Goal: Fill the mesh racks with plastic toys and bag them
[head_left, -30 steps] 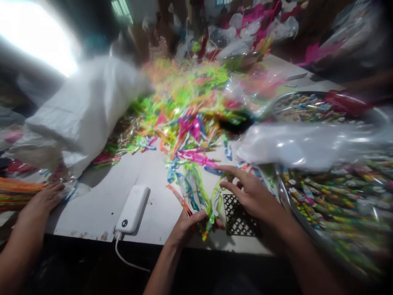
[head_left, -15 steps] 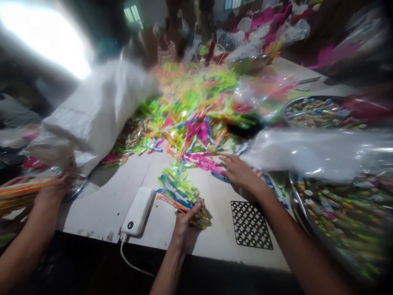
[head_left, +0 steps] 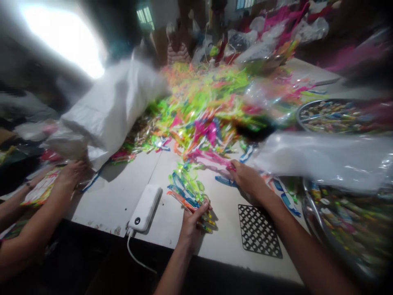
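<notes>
My left hand (head_left: 195, 221) is closed round a bundle of slim, brightly coloured plastic pieces (head_left: 188, 186), green, blue and orange, fanned out over the white table. What kind of pieces they are, I cannot tell. To the right, my right hand (head_left: 245, 176) pinches the near end of some long pink plastic pieces (head_left: 211, 157) at the front of the heap. A single blue piece (head_left: 225, 180) lies just left of that hand. Beyond both hands spreads a big heap of neon plastic pieces (head_left: 199, 98).
A white power bank (head_left: 146, 208) with a cable lies left of my left hand. Near my right forearm are a black lattice mat (head_left: 258, 229), clear plastic bags (head_left: 325, 157) and metal trays (head_left: 310, 213) of small pieces. Another person's hands (head_left: 72, 176) work beside a white sack (head_left: 104, 110).
My right hand has closed from spread fingers into a pinch on the pink pieces. My left hand keeps its bundle. The view has shifted slightly; the neighbour's orange bundle is no longer seen.
</notes>
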{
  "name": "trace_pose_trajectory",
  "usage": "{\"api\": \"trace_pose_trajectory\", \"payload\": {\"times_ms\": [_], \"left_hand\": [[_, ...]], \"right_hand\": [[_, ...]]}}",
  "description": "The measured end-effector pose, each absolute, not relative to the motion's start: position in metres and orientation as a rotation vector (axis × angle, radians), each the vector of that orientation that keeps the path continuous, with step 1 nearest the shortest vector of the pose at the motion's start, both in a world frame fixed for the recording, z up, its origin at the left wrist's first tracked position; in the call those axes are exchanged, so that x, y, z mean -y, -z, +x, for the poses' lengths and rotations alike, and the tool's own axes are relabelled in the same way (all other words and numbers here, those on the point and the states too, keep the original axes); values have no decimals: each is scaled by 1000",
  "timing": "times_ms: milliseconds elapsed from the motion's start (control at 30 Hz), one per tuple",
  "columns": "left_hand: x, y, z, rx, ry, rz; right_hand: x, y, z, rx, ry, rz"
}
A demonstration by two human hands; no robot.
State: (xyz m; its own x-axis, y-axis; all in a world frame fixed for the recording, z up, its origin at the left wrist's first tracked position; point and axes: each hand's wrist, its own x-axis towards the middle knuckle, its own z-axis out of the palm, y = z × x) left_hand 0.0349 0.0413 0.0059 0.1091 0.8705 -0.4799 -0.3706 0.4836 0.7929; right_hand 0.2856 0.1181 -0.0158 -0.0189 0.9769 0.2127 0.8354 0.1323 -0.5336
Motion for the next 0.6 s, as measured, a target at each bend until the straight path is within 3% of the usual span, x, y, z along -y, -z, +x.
{"api": "trace_pose_trajectory", "payload": {"times_ms": [367, 600], "left_hand": [[-42, -10, 38, -1157, -1018, 495], [-42, -11, 40, -1140, -1080, 426]], "right_hand": [[-189, 15, 225, 1594, -278, -2058], [-179, 14, 239, 1683, -100, -2052]]}}
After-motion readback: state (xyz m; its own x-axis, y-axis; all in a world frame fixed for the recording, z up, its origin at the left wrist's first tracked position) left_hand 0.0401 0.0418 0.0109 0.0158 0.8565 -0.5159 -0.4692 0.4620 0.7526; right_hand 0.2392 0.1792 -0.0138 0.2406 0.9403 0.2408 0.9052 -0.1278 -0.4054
